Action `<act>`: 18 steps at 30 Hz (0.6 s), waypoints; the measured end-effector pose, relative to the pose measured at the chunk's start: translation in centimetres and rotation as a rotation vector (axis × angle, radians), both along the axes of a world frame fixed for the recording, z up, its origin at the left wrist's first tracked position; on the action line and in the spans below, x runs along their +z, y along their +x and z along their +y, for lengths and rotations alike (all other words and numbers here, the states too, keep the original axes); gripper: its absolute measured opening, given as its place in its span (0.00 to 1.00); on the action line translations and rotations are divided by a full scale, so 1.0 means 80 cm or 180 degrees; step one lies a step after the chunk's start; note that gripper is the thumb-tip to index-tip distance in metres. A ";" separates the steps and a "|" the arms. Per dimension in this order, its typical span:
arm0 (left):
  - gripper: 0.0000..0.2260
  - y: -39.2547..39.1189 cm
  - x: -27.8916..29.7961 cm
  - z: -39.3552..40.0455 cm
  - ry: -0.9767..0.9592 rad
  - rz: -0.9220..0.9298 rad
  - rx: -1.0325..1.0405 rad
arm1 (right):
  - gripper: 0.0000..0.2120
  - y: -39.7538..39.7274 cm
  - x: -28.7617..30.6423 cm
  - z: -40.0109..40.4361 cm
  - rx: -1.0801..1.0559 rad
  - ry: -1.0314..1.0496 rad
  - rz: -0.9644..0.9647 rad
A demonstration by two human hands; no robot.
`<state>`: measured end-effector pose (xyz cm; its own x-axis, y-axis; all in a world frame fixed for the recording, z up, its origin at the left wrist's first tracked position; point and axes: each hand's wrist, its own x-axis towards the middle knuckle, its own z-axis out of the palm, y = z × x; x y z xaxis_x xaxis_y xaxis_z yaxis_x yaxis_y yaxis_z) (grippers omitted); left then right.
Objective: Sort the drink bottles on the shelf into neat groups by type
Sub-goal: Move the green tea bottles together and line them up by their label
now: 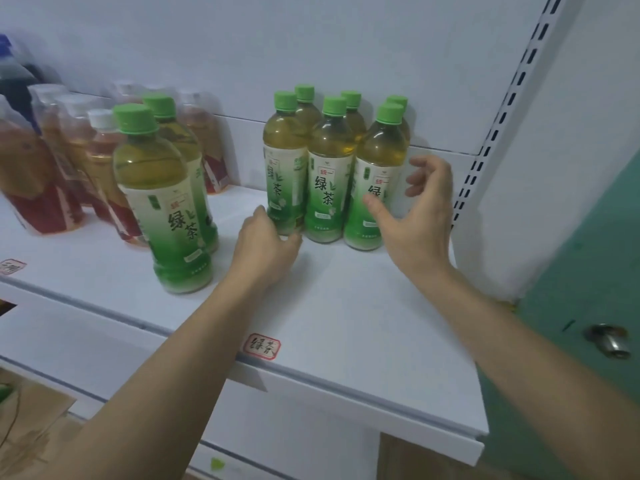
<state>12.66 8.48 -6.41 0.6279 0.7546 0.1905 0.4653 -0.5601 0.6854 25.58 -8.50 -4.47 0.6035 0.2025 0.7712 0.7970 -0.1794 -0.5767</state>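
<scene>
Several green-capped green tea bottles [329,174] stand in a tight group at the back right of the white shelf [346,306]. My left hand [266,247] grips the base of the leftmost front bottle [285,168] of that group. My right hand [415,216] hovers open around the rightmost front bottle [377,174], fingers spread beside and behind it; I cannot tell whether it touches. Two more green tea bottles [162,202] stand apart at the left front. Behind them are several red-labelled, white-capped tea bottles [69,157].
A red-framed handwritten label [261,346] sticks on the shelf's front edge, another label [12,266] at far left. A slotted upright rail [498,126] bounds the shelf on the right. A green door with a metal knob [607,341] lies beyond. Dark bottles [14,74] stand far left.
</scene>
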 end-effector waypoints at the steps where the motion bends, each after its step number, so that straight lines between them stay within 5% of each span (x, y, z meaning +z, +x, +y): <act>1: 0.30 -0.014 0.005 -0.006 0.0110 0.0191 -0.0132 | 0.26 -0.012 0.015 0.005 0.0096 0.0045 -0.0229; 5: 0.22 -0.092 0.022 -0.018 0.0584 0.0460 -0.1152 | 0.15 -0.078 0.089 0.059 0.1114 -0.0321 -0.0464; 10: 0.07 -0.182 0.033 0.009 0.0471 -0.0092 -0.1483 | 0.20 -0.153 0.158 0.136 0.2030 -0.1324 -0.1007; 14: 0.11 -0.218 0.024 0.048 0.0586 -0.1077 -0.0531 | 0.15 -0.170 0.177 0.179 0.1946 -0.2104 -0.1166; 18: 0.30 -0.206 0.003 0.062 0.0294 -0.0853 -0.0237 | 0.06 -0.165 0.182 0.183 0.1833 -0.2163 -0.1076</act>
